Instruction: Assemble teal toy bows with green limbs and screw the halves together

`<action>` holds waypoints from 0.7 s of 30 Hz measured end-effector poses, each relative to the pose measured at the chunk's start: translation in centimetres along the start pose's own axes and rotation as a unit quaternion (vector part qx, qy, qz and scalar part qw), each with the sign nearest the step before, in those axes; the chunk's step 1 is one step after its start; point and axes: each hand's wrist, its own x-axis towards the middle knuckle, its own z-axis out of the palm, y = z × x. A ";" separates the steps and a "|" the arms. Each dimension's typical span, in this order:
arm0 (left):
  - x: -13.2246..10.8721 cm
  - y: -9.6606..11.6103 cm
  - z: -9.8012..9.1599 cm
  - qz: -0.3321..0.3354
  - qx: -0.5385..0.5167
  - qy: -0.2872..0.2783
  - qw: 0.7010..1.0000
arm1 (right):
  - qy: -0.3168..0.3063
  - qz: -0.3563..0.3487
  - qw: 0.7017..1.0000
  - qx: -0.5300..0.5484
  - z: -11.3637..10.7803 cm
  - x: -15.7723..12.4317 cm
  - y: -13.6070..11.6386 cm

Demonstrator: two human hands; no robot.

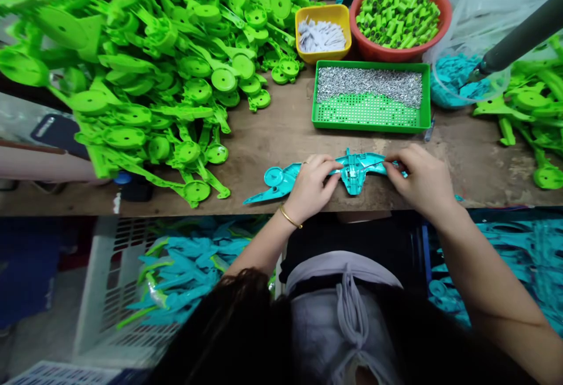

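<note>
A turquoise plastic toy part (353, 181), long and wing-shaped with a raised middle, lies near the table's front edge. My left hand (311, 182) is closed over its left arm, thumb and fingertips together beside the middle section. At the part's right end, my right hand (420, 176) is closed, thumb and forefinger pinching a thin dark strand (373, 165). The strand runs above the part towards its middle; its far end is hard to make out. Both hands cover stretches of the part.
Lime-green plastic parts (193, 91) are heaped at the left. Behind my hands stand a green tray of small metal pieces (372, 128), a yellow bin of white strips (323, 56) and a red bowl (358, 36) of green cylinders. A crate (103, 291) sits below.
</note>
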 end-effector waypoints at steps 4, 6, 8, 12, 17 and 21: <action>-0.1 -0.1 0.2 0.006 -0.005 0.006 1.000 | -0.007 -0.034 0.997 -0.071 0.1 -0.2 -0.7; -0.1 -0.1 0.2 0.011 -0.008 0.006 1.000 | -0.005 -0.043 0.996 -0.081 0.0 -0.3 -0.9; -0.1 0.0 0.2 0.013 -0.006 0.004 1.000 | 0.000 -0.042 0.996 -0.083 -0.2 -0.3 -1.0; 0.1 0.1 0.3 0.010 0.001 0.000 1.000 | -0.003 -0.041 0.994 -0.097 -0.7 -0.4 -1.2; 0.2 0.2 0.4 0.026 0.003 0.011 1.000 | -0.016 -0.056 0.992 -0.108 -0.2 -0.5 -1.5; 0.3 0.2 0.3 0.022 0.014 0.010 1.000 | -0.032 -0.021 0.995 -0.095 0.4 -0.2 -1.4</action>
